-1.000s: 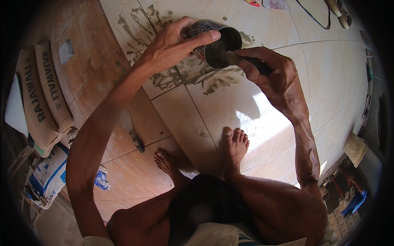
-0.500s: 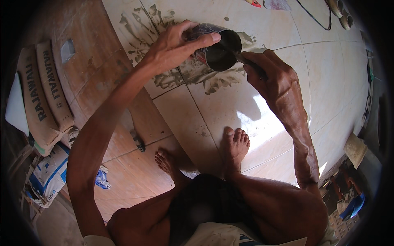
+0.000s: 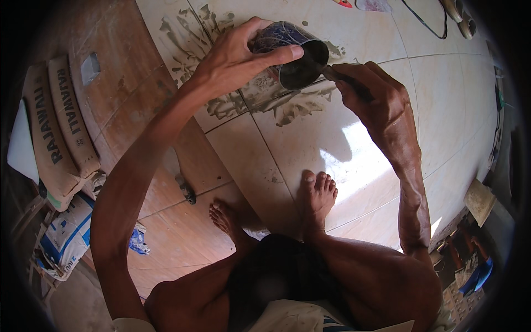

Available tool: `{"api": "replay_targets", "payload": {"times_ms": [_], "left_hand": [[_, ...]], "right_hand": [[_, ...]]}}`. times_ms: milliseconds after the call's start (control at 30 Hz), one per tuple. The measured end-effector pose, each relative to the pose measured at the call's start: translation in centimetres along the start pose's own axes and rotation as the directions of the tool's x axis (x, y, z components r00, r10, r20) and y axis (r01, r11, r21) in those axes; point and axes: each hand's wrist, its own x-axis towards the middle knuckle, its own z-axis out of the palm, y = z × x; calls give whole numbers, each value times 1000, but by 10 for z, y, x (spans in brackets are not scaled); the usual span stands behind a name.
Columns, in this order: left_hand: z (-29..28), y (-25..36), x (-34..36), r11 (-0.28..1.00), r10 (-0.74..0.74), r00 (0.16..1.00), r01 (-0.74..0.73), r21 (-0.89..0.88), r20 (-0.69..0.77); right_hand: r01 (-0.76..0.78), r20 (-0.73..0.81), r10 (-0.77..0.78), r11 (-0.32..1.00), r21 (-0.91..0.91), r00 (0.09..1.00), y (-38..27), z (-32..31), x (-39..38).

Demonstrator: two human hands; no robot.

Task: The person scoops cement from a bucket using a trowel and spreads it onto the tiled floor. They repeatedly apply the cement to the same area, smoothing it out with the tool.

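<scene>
Both hands are seen from the head view, raised over the tiled floor (image 3: 359, 138) ahead of the squatting person. A dark blue cup (image 3: 293, 52) is gripped by the left hand (image 3: 232, 66), fingers wrapped over its top side and the thumb pressed along its near wall; the cup is tipped on its side, its long axis running left to right and its mouth turned toward the right hand. A thin dark-handled tool (image 3: 340, 77) is clenched in the right hand (image 3: 370, 97), fist closed, with the tip held at the cup's rim; whether it reaches inside cannot be told. Directly beneath the cup, smears of grey mortar (image 3: 293, 108) are spread along a tile joint. Open tile is left to the right and toward the two bare feet (image 3: 315, 193). On the left, the room is bounded by brown wooden boards (image 3: 138, 99) and stacked paper sacks (image 3: 55, 127).
</scene>
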Motion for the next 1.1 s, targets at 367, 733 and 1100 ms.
{"api": "replay_targets", "payload": {"times_ms": [367,733,1100], "left_hand": [[6,-3,1,972,141,987,-122,203,-83],[8,-7,4,951,166,983,-137,276,-84],[16,-8,9,930,266,955,-218,295,-133]], "right_hand": [[9,14,-9,1000,6,1000,4,-2,2],[44,19,-44,999,-21,999,9,3,2],[57,4,-57,998,-17,998,12,2,2]]}}
